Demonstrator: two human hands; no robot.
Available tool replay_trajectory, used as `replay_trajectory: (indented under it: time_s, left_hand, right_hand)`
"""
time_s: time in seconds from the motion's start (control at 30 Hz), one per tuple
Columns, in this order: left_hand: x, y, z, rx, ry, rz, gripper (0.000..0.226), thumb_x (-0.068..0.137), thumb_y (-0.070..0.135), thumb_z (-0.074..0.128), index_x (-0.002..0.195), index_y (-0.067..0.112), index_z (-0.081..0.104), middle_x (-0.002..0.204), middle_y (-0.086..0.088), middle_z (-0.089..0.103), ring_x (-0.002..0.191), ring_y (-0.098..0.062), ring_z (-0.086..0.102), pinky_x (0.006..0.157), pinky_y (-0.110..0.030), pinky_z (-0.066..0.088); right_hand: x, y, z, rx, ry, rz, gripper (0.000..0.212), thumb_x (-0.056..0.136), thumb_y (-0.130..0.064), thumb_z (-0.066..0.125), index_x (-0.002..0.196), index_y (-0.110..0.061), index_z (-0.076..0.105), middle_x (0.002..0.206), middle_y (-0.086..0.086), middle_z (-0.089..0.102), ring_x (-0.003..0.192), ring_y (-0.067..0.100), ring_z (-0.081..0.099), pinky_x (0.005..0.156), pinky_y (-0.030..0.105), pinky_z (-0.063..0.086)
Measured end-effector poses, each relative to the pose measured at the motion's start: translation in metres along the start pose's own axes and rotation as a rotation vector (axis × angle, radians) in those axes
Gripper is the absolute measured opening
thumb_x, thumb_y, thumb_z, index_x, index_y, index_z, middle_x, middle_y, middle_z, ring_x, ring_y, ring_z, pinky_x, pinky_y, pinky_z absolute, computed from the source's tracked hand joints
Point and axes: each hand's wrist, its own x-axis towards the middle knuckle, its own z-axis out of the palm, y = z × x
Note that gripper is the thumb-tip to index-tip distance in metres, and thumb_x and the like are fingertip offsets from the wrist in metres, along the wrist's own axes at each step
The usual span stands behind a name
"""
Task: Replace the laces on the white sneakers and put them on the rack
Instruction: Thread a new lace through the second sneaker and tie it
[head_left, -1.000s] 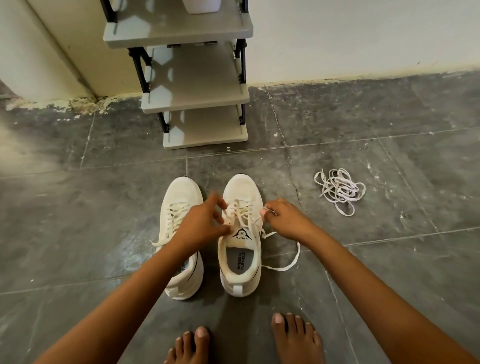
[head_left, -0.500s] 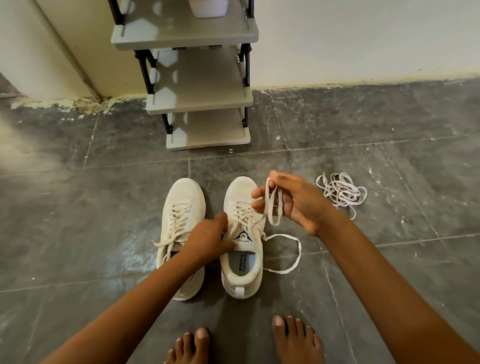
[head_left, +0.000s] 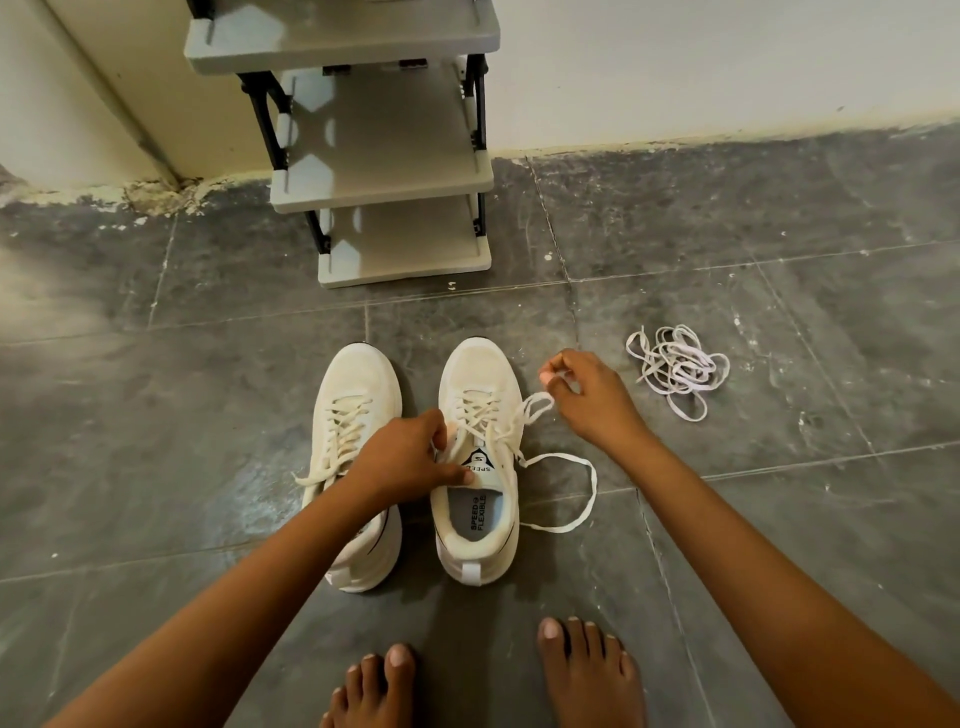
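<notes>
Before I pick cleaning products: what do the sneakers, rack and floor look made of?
Sneakers: off-white knit or mesh fabric, matte, judging by the soft toe. Rack: grey shelves, likely plastic, smooth; black frame, probably metal. Floor: dark grey stone-look tile, with grout lines and a scuffed finish.

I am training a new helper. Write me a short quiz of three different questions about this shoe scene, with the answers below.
1. True or false: the left hand holds the tongue of the right sneaker.
2. What does the right hand pinch? A) the loose lace bundle B) the lace of the right sneaker C) the shoe rack
3. Fill in: the loose lace bundle lies on the ____, to the right of both sneakers.

Key:
1. True.
2. B: it pinches the lace of the right sneaker.
3. Floor; the left sneaker is also there, and the shoe rack stands beyond.
</notes>
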Motion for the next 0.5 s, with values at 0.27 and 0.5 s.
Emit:
replay_trajectory:
  time_s: [0.27,0.5]
  left_hand:
    - [0.0,-0.001,0.001,-0.001,0.002,0.009,0.042,0.074,0.045,0.074,0.092,0.02,0.045,0.074,0.007,0.051,0.07,-0.01,0.051,0.055,-0.019,0.035]
    - [0.0,-0.001,0.003,-0.001,0.005,0.017,0.041,0.076,0.044,0.073,0.093,0.021,0.044,0.078,0.006,0.052,0.073,-0.01,0.051,0.056,-0.018,0.035]
  right_hand:
    - [-0.008,0.055,0.021,-0.249,-0.138,0.106,0.017,0.082,-0.006,0.057,0.098,-0.01,0.062,0.101,0.009,0.066,0.094,0.029,0.061,0.079,0.031,0.047]
    - [-0.018,0.077,0.035,-0.56,-0.211,0.098,0.026,0.083,-0.02,0.063,0.108,-0.017,0.055,0.119,0.009,0.051,0.107,0.03,0.053,0.081,0.033,0.043]
